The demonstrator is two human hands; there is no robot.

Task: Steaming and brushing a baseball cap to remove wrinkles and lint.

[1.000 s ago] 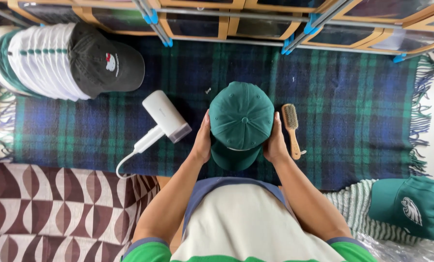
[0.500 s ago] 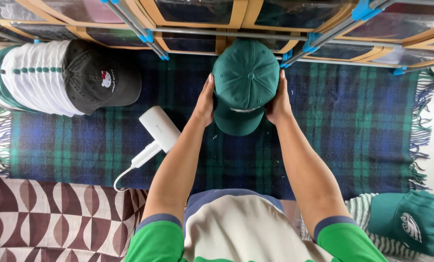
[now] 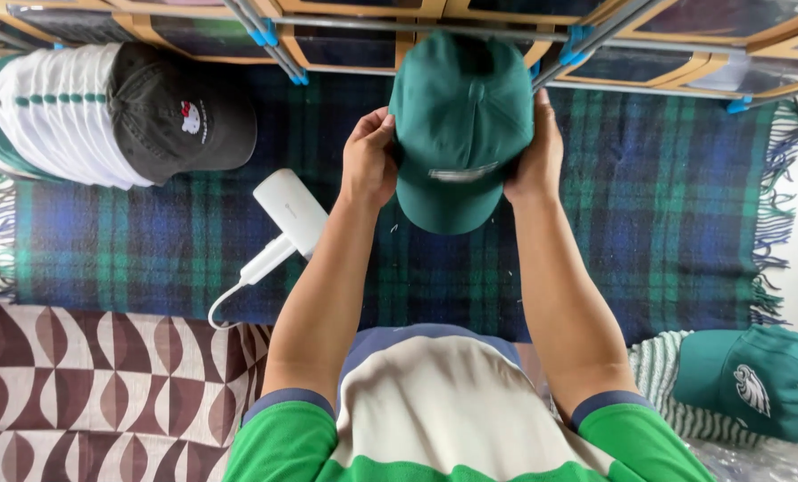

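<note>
Now left hand (image 3: 367, 165), right hand (image 3: 534, 159) grip sides of dark green fabric baseball cap (image 3: 461, 125), fingers curled on crown, raised above blue-green plaid wool blanket (image 3: 649, 232); inspection step, steady hold needed.

Green cap (image 3: 463, 116) up off the plaid blanket (image 3: 667, 223) | left hand (image 3: 368, 161) and right hand (image 3: 534, 159) carrying it higher toward the shelf frames (image 3: 354, 40) | brush gone from view, probably behind the right forearm.

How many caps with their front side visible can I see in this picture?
3. A green cap held between the left hand and right hand; a black cap fronting the left stack; a green cap at lower right. Stacked caps behind are mostly hidden.
</note>
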